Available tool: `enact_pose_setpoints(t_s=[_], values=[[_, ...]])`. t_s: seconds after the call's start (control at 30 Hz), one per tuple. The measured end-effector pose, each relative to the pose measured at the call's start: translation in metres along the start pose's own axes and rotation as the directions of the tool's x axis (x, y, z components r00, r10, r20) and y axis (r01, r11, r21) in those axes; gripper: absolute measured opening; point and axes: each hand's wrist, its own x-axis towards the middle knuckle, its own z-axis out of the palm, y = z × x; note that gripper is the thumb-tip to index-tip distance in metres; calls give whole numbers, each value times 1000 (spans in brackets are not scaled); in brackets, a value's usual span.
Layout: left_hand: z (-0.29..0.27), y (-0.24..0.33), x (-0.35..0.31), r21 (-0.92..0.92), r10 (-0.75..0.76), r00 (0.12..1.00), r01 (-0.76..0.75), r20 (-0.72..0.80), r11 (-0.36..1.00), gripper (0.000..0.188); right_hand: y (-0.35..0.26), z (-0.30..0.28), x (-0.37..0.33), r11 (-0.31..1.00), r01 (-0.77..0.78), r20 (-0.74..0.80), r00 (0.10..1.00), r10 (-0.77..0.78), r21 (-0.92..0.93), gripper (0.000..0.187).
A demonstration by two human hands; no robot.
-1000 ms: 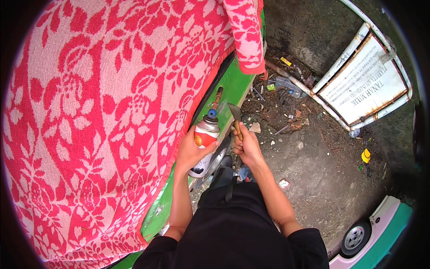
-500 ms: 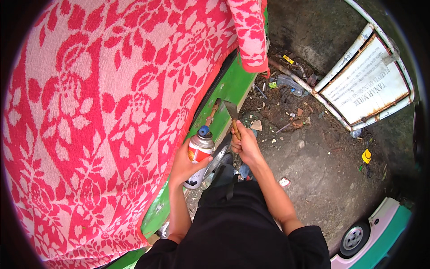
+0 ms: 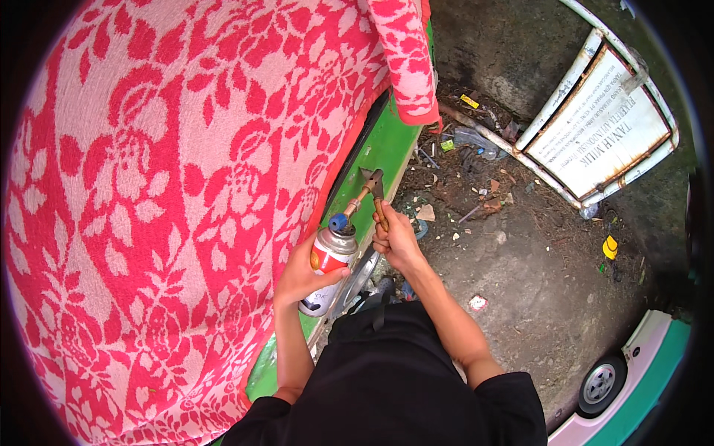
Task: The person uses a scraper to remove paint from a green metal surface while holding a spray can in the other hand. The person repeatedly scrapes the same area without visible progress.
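My left hand is wrapped around a white and red gas canister fitted with a blow torch head, which has a blue collar and a copper-coloured tube. The tube tilts away over a green painted panel. Between the fingers of my right hand is the wooden handle of a flat scraper. Its dark metal blade is at the torch's nozzle end, over the panel. The two tools overlap here, so I cannot tell whether the blade touches the panel. No flame can be made out.
A pink and red patterned cloth drapes over the green structure at left. Dirt ground with litter lies to the right. A rusty white framed sign lies at far right, and a pink and teal vehicle stands at lower right.
The scraper's blade and the torch's nozzle have come together; they were apart side by side before. The view has shifted slightly. Both hands keep their grip.
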Motion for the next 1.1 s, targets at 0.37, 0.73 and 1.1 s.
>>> enact_pose_setpoints(t_s=[0.37,0.73,1.1], values=[[-16,-7,1,32,8,1000,-9,15,999,67,14,20,5,998,56,-44,997,-56,16,40],[-30,-6,-7,73,-28,1000,28,-8,997,69,24,38,9,991,19,-76,997,-8,135,41],[-28,-1,-4,73,-9,999,7,32,997,67,14,27,4,993,-22,-74,997,31,116,39]])
